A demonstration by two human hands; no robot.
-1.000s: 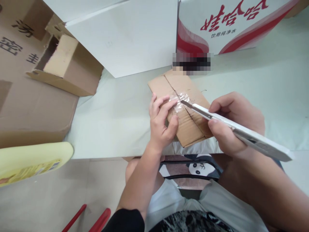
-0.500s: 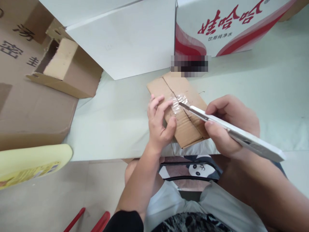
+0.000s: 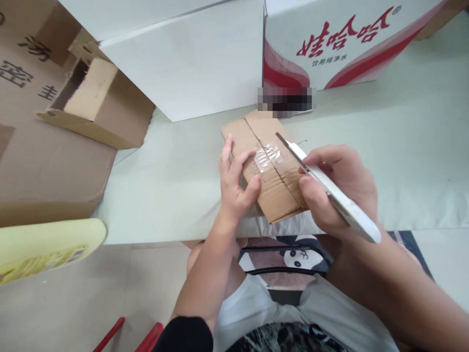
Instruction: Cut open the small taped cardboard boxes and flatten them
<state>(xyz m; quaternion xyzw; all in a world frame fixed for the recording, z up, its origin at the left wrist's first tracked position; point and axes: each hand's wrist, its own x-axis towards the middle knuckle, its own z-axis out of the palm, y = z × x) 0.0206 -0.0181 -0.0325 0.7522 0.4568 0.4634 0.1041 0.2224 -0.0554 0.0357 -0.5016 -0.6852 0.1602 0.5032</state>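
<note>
A small brown cardboard box (image 3: 280, 198) lies flat near the table's front edge, a dark seam running along its top. Clear tape (image 3: 268, 156) crosses that seam at the middle. My left hand (image 3: 236, 183) rests on the box's left side, fingers spread, with thumb and fingertips touching the cardboard. In my right hand (image 3: 340, 188) is a white utility knife (image 3: 339, 195), gripped between thumb and fingers. Its dark blade is out and points up and left, over the box's right part beside the tape. Whether the blade touches the cardboard I cannot tell.
Behind the box stand a white carton (image 3: 190, 63) and a red-and-white water carton (image 3: 330, 44). Large brown cartons (image 3: 54, 161) fill the left side. A pale yellow container (image 3: 51, 244) sits at the left front. A pixelated patch covers something behind the box.
My right hand has drawn the knife's blade off the taped seam and turned it more upright, toward the box's far right side. My left hand stays on the box.
</note>
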